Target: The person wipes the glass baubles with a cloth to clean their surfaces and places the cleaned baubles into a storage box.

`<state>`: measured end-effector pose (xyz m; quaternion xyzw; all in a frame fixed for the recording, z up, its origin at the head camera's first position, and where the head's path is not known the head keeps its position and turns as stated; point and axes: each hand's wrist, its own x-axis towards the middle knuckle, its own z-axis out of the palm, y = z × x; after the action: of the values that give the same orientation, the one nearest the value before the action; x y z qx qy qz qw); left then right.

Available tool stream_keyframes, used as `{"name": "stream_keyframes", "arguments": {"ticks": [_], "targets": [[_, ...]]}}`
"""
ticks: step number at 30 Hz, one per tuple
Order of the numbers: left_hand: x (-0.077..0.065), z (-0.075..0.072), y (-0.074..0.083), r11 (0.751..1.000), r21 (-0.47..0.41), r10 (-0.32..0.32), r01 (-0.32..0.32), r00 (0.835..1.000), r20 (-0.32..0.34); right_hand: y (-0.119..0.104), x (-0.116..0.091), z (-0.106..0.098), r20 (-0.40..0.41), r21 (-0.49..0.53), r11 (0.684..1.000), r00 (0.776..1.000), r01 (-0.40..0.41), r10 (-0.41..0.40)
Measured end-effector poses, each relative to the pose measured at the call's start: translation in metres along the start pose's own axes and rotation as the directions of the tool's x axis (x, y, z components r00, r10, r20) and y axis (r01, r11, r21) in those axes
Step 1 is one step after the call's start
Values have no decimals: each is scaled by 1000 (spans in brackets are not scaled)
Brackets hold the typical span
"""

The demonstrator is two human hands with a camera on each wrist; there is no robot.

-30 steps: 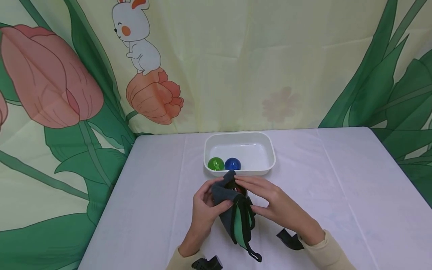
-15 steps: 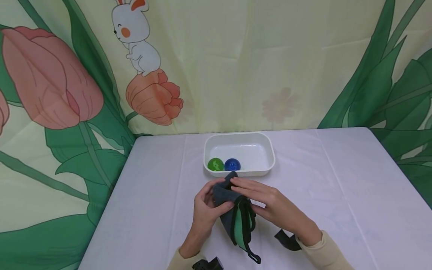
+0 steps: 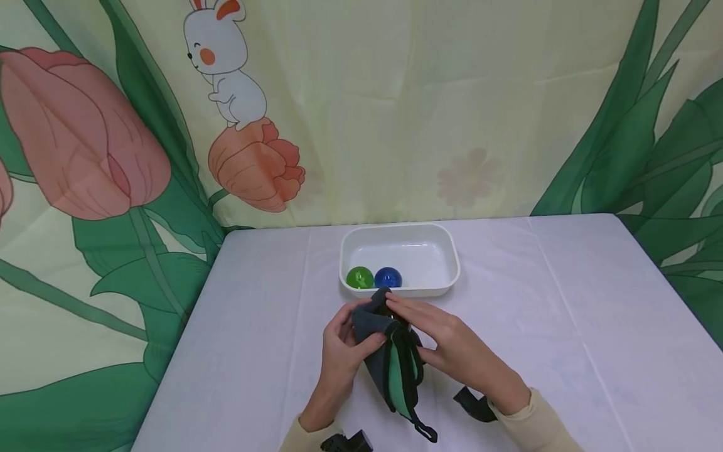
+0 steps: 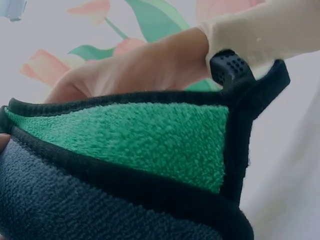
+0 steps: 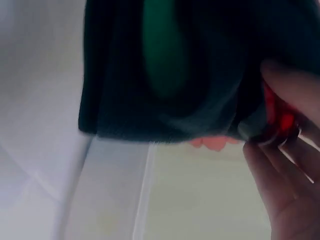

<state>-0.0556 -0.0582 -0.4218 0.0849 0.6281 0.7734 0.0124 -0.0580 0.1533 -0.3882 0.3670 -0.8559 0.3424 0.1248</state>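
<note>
A folded microfibre cloth (image 3: pixel 375 351), blue-grey outside and green inside with black edging and a hanging loop, is bunched over the table's middle. My left hand (image 3: pixel 344 351) grips it from the left, thumb on the near side. Inside the fold, a glassy red ball (image 5: pixel 282 120) shows in the right wrist view, mostly covered by cloth and fingers. My right hand (image 3: pixel 452 339) holds the ball at the fold from the right, fingers over the top and thumb lower down. The left wrist view shows the cloth's green side close up.
Just beyond the hands stands a white tray (image 3: pixel 446 285). A green ball (image 3: pixel 359 277) and a blue ball (image 3: pixel 388 277) lie side by side at its near wall. The white-covered table (image 3: pixel 254 326) ends at a printed curtain (image 3: pixel 373 125).
My right hand's fingers slide slightly over the cloth's opening: red showed there a second ago, was covered half a second ago, and now only a dark gap is seen. The left hand keeps its grip.
</note>
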Motion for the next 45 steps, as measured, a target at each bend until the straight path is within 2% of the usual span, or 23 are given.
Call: {"name": "stream_keyframes", "arguments": {"ticks": [4,7,9,14,18,21,25,28,32,36,40,42,45], "targets": [[0,-1,-1,1000,-6,12,-12,1000,17,2,2,-2,-28,-79,993,996,86,-88],[1,-2,-2,1000,-13,27,-27,999,38,3,1,-1,-29,-53,987,988,149,-150],[1,-3,-3,999,-19,35,-34,998,49,3,0,0,-20,-27,986,986,163,-163],[1,-4,-4,999,-21,33,-32,997,68,1,-2,1,-50,-9,995,994,101,-102],[0,-5,-5,999,-28,47,-44,995,89,-1,-2,1,-91,65,998,996,25,-19],[0,-5,-5,998,-32,66,-63,992,105,-2,-2,0,-100,109,994,995,3,8],[0,-5,-5,998,-29,66,-63,993,97,-2,-1,0,-103,110,994,995,14,-3],[-1,-4,-4,999,-33,38,-36,997,74,-1,-1,0,-76,103,994,997,24,-17],[-1,-3,-3,999,-46,2,0,999,49,0,-2,-4,-24,22,999,999,48,-47],[0,-2,-2,998,-57,10,-6,998,65,2,-2,-9,-8,-58,990,992,128,-128],[-1,-2,-2,998,-56,23,-19,997,71,4,-2,-10,14,-35,980,981,195,-195],[-2,-2,-2,998,-56,23,-19,997,69,3,-3,-9,18,-26,981,981,192,-192],[-2,-3,-3,998,-56,17,-13,997,70,2,-3,-8,-4,7,991,991,137,-137]]}}
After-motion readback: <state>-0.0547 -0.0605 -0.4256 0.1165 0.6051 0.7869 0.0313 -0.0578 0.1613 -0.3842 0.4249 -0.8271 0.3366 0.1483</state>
